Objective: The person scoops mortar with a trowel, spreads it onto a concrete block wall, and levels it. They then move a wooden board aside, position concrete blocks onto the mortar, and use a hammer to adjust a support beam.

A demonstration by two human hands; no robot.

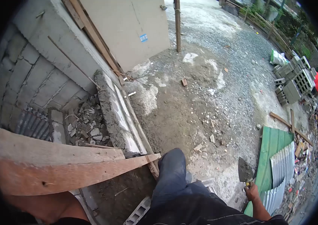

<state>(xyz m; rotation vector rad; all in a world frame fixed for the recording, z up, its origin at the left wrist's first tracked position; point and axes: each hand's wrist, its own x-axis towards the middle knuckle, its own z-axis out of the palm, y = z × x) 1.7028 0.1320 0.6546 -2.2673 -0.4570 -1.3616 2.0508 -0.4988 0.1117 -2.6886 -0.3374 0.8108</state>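
Note:
My right hand (252, 192) grips the handle of a mortar-coated trowel (246, 170), blade pointing up, low at the right above the gravel. My left forearm (44, 206) shows at the bottom left under a long wooden plank (61, 165); its hand is hidden. My bent leg in dark trousers (172, 174) rises between them, its knee next to the plank's tip. A low course of concrete blocks (118, 108) with rough mortar runs away from me just beyond the plank.
Rubble (88, 125) lies behind the low wall, beside a taller block wall (35, 71). Green (273, 144) and grey corrugated sheets (283, 163) lie right. Stacked hollow blocks (294, 80) sit far right. A wooden post (177, 26) and board (129, 26) stand ahead.

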